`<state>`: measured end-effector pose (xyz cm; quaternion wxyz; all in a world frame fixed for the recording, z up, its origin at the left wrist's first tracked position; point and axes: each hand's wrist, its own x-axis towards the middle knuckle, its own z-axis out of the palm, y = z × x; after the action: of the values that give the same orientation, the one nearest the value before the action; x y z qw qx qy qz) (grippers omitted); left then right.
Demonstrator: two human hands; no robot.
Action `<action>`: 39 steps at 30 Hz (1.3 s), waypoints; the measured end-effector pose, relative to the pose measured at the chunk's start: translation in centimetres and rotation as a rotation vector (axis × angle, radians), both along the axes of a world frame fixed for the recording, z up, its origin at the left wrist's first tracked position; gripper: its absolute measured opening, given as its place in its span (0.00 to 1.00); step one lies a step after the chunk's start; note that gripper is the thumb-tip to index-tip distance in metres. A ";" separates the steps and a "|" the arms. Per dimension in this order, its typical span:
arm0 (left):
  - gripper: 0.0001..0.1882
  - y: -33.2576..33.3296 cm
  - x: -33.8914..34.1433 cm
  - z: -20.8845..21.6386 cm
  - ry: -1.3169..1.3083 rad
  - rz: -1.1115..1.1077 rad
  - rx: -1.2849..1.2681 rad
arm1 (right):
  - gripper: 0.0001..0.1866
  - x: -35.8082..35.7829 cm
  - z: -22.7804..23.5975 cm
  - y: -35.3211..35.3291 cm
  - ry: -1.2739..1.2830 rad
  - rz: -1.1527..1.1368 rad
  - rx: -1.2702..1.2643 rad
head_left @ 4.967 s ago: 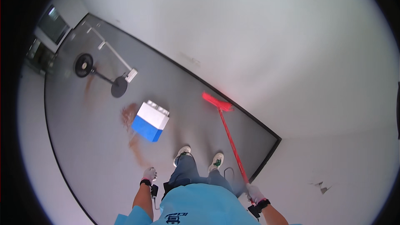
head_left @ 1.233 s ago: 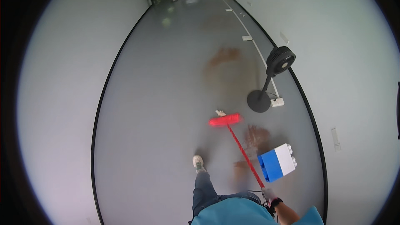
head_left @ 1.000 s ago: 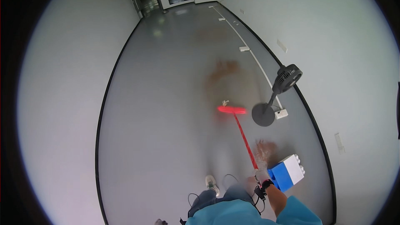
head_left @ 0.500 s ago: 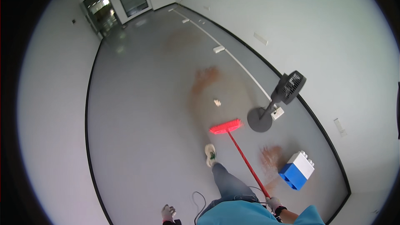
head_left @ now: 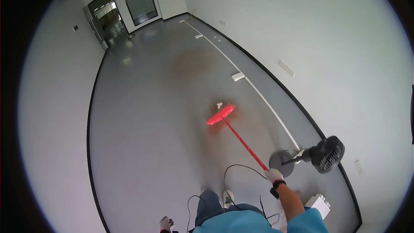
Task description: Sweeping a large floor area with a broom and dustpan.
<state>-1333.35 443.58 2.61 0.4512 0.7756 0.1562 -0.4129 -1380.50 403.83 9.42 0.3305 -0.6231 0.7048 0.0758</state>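
Observation:
My right hand (head_left: 274,175), in a light glove, is wrapped around the red handle of a broom (head_left: 246,146). Its wide, bright red head (head_left: 221,114) rests on the grey floor ahead of me. Just beyond the bristles sits a small white crumpled piece (head_left: 219,105), with reddish-brown dust (head_left: 214,129) around it and the broom head. Low at the left, my gloved left hand (head_left: 166,223) hangs away from the broom, its fingers loosely bent and nothing visible in them.
A dark grey pedestal fan (head_left: 327,154) stands right of the handle. A white block-shaped bin (head_left: 318,205) is partly hidden near my right arm. Dark cables (head_left: 241,166) lie by my feet. White cable trunking (head_left: 265,99) with a socket box (head_left: 238,77) runs along the right. Farther off is a brownish patch (head_left: 194,62).
I have stepped forward. The broom has been pushed ahead to the white piece and onto the reddish dust, and my right arm now reaches farther out. The fan and bin appear nearer.

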 end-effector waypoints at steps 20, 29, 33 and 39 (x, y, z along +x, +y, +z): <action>0.09 -46.2 30.5 -0.7 -0.110 -0.341 -0.053 | 0.24 22.1 -4.8 -31.8 0.095 -0.059 0.122; 0.15 -66.6 37.6 0.6 -0.096 -0.221 -0.127 | 0.24 26.8 -1.0 -41.0 0.201 -0.163 0.292; 0.15 -70.4 39.6 -3.4 -0.028 -0.115 -0.066 | 0.24 27.5 -2.8 -47.9 0.185 -0.206 0.367; 0.14 -78.0 41.0 -4.1 0.039 0.118 0.106 | 0.26 34.8 -3.3 -71.0 0.127 0.056 0.318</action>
<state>-1292.35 365.57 -1.51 0.4299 0.7798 0.2320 -0.3915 -1345.70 332.80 6.13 0.3775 -0.5762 0.6858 0.2347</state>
